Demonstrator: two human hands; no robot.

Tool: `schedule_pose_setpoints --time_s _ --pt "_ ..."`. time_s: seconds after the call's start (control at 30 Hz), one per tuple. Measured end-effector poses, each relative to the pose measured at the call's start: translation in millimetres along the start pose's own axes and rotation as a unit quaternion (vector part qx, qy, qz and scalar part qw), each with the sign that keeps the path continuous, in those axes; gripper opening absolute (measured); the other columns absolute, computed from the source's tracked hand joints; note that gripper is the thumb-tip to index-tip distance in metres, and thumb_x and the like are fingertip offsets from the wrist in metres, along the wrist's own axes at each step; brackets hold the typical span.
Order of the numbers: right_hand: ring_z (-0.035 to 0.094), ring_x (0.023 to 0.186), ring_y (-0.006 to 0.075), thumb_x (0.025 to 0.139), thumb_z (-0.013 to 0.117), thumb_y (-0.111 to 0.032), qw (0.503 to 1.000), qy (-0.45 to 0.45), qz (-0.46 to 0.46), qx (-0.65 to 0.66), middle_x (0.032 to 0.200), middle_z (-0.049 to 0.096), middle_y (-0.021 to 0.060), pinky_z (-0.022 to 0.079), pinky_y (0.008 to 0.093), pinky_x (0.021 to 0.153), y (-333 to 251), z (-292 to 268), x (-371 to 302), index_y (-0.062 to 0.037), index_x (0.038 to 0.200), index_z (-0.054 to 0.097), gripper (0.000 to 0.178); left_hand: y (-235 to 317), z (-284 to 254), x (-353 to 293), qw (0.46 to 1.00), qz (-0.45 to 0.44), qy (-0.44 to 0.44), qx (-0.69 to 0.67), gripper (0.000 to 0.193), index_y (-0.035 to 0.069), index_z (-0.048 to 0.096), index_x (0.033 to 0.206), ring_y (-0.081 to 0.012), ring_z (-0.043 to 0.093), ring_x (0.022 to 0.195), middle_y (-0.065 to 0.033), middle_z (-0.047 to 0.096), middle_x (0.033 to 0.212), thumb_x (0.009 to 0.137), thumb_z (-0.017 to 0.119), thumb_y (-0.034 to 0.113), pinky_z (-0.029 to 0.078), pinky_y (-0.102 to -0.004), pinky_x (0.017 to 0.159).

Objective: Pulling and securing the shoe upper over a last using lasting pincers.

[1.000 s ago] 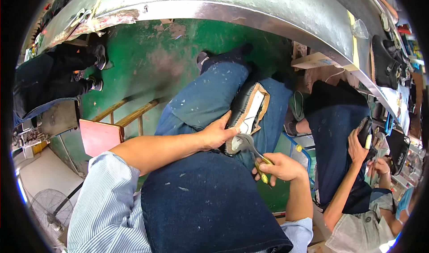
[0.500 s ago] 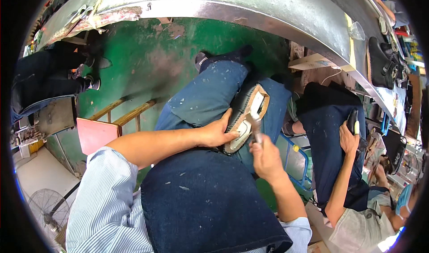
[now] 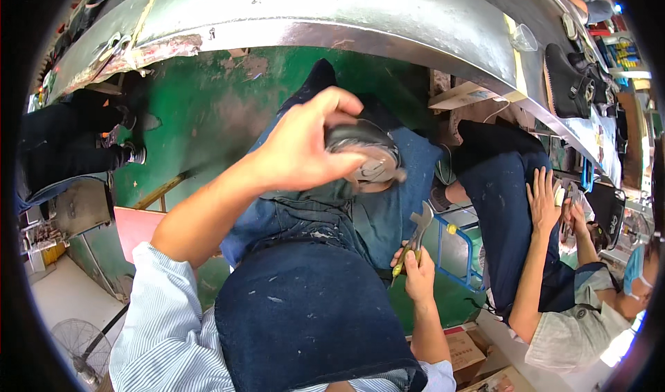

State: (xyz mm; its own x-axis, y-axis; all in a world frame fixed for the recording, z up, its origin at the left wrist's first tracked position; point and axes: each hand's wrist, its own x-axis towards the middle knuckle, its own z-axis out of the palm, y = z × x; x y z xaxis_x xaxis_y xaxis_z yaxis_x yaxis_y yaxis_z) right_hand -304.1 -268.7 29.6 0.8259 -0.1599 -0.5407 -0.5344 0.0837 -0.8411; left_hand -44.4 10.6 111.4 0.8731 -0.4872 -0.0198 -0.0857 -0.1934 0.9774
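Observation:
A black shoe upper point(image 3: 360, 141), blurred by motion, is gripped by my left hand point(image 3: 298, 146) above my thighs. Its toe side tilts toward me, and part of the pale underside shows. In my right hand point(image 3: 420, 271), lower down beside my right thigh, is a pair of shoemaker's lasting pincers point(image 3: 420, 227). Their metal head points up and away from me, and a yellow-green handle end pokes out below my fingers. The pincers and the shoe are apart. A dark blue apron point(image 3: 312, 309) covers my lap.
A long metal-edged workbench point(image 3: 312, 35) curves across the front. Black boots point(image 3: 569, 80) and a clear cup point(image 3: 524, 38) stand on it at right. A seated co-worker point(image 3: 578, 309) works close at my right, near a blue metal frame point(image 3: 454, 257). A pink-topped stool point(image 3: 135, 229) is at left.
My left hand has raised the shoe from my lap and turned it. My right hand has drawn the pincers away from the sole, down and toward the right. The co-worker's hands have shifted.

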Motion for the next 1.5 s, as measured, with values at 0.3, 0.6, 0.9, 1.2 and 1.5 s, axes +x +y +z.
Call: schedule_pose_setpoints --time_s 0.3,0.6,0.9,1.2,1.5 --pt "0.062 0.076 0.0134 0.098 0.064 -0.024 0.998 -0.011 0.025 -0.061 0.091 0.066 0.0063 0.051 0.0315 0.072 -17.3 8.1 -10.9 0.0005 0.124 0.061 0.036 -85.4 90.2 87.9 0.927 -0.35 -0.111 -0.072 0.075 0.0 0.073 0.108 -0.0187 0.068 0.087 -0.0113 0.073 0.097 0.095 0.054 0.07 0.055 -0.0375 0.08" --pt "0.061 0.119 0.0438 0.094 0.063 -0.017 0.911 -0.132 -0.077 -0.383 0.13 0.061 0.03 0.047 0.0431 0.104 -81.1 2.9 9.6 0.0093 0.138 0.052 0.052 -165.3 130.7 -18.6 0.975 -0.208 -0.036 -0.064 0.054 0.0 0.062 0.127 -0.0196 0.06 0.112 -0.0135 0.068 0.12 0.113 0.027 0.038 0.044 -0.0351 0.104" --pt "0.057 0.124 0.0468 0.094 0.062 -0.015 0.792 -0.192 -0.09 -0.572 0.128 0.058 0.0371 0.045 0.0496 0.106 -151.8 15.4 41.4 0.0133 0.135 0.048 0.052 -138.6 130.6 -28.8 0.991 -0.136 -0.012 -0.011 0.049 -0.001 0.051 0.138 -0.0429 0.053 0.128 -0.0273 0.059 0.133 0.11 0.031 0.035 0.041 -0.0467 0.108" --pt "0.067 0.091 0.0473 0.095 0.062 -0.021 0.809 -0.21 -0.003 -0.549 0.091 0.069 0.0276 0.052 0.0549 0.081 -147.6 21.9 62.7 0.0014 0.105 0.062 0.024 -116.9 122.2 -47.7 0.987 -0.157 -0.023 -0.031 0.068 -0.011 0.028 0.151 -0.04 0.039 0.143 -0.031 0.04 0.151 0.106 0.044 0.037 0.027 -0.0442 0.121" --pt "0.067 0.077 0.0266 0.095 0.067 -0.025 0.973 -0.012 0.017 -0.23 0.083 0.067 0.0182 0.052 0.0413 0.075 -48.7 56.9 41.2 -0.0014 0.11 0.064 0.028 -107.8 119.7 -24.1 0.981 -0.143 0.0 -0.133 0.093 -0.003 0.03 0.154 -0.0317 0.048 0.136 -0.024 0.05 0.145 0.084 0.08 0.035 0.037 -0.0408 0.115"
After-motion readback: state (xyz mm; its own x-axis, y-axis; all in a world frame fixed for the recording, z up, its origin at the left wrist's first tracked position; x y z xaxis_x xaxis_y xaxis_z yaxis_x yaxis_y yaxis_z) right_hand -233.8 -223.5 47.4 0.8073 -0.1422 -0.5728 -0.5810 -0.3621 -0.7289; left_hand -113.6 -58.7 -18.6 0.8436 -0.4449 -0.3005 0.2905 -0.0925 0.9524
